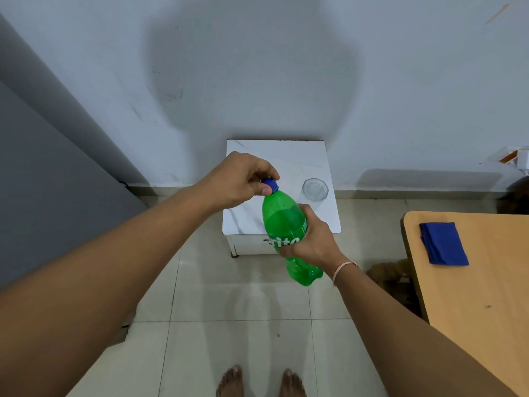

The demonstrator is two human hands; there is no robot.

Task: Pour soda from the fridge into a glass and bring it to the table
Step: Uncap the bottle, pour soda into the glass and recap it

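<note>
You stand on a pale tiled floor [240,305] facing a white wall [286,67], with a grey fridge [43,167] filling the far left. At the right edge sits a wooden table [472,296] carrying a folded blue cloth [443,243]. Against the wall in the middle is a small white marble-patterned stand [286,156].

You hold a green soda bottle [283,222] in the air over the stand's near edge, tilted so its neck leans far and left. White lettering on its label reads "rite"; the rest is hidden behind your fingers. The plastic is translucent green and liquid shows inside.

Your right hand [312,239] wraps the bottle's middle, fingers curled across the label, thumb on the right side, a thin band on the wrist. Your left hand [240,181] comes over the top, thumb and fingertips pinching the blue cap [270,184], which is on the neck.

An empty clear glass [315,189] stands upright on the stand's right part, just right of the cap and apart from both hands.
</note>
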